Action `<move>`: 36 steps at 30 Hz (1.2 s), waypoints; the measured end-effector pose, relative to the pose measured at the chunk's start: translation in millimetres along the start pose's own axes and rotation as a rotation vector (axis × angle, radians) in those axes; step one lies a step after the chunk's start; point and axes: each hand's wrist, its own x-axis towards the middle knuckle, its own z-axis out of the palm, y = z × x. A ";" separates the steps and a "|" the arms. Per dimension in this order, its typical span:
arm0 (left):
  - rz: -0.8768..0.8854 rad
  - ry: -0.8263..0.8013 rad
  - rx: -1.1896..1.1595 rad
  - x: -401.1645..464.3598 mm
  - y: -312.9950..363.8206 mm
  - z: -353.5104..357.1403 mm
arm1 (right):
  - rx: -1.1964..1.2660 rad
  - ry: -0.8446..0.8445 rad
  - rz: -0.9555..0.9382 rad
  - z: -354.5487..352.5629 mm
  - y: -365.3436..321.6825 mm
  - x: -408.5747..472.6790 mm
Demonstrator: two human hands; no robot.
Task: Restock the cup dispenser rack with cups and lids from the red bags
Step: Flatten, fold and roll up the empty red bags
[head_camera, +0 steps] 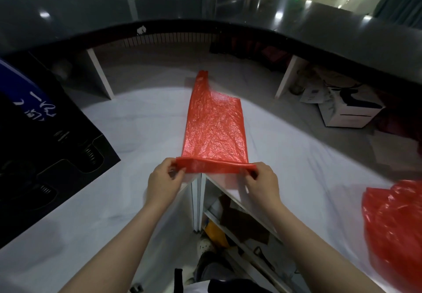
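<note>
White counter surface [141, 132] fills the middle of the view, wrapping around a corner under a raised dark countertop [296, 18] that curves along the back. At the counter's near corner, the left hand [163, 182] pinches the left end of a rolled edge of a flattened red bag [215, 128] between thumb and fingertips, and the right hand [262, 182] pinches the right end the same way. From that rolled edge the bag lies flat on the counter, stretching away from the person, its handle end pointing toward the dark countertop. Left of the bag, well apart from it, stands a black cup dispenser rack [52, 155] with coil springs showing in its openings. Right of the bag, at the counter's edge of view, sits a second red bag [395, 224], crumpled. Below the hands, open shelves [239, 224] under the counter hold cardboard and other items too dim to identify.
</note>
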 end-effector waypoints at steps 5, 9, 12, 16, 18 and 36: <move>-0.063 0.045 0.044 1.4 -0.9 3.7 | -0.017 -0.012 0.030 4.5 8.1 8.3; -0.072 0.047 0.055 2.0 -3.6 5.6 | 0.076 0.031 0.097 10.0 13.2 7.1; -0.063 0.051 0.068 2.6 -6.7 7.7 | 0.087 0.027 0.081 13.2 14.2 7.1; 0.015 0.026 0.107 4.5 -7.9 7.2 | 0.004 0.008 -0.010 12.7 18.8 5.8; 0.085 -0.003 0.164 4.5 -7.2 7.5 | -0.033 0.027 -0.070 11.0 19.6 5.4; 0.276 -0.117 0.426 0.6 -1.7 8.7 | 0.244 -0.040 0.129 -9.0 -8.6 13.8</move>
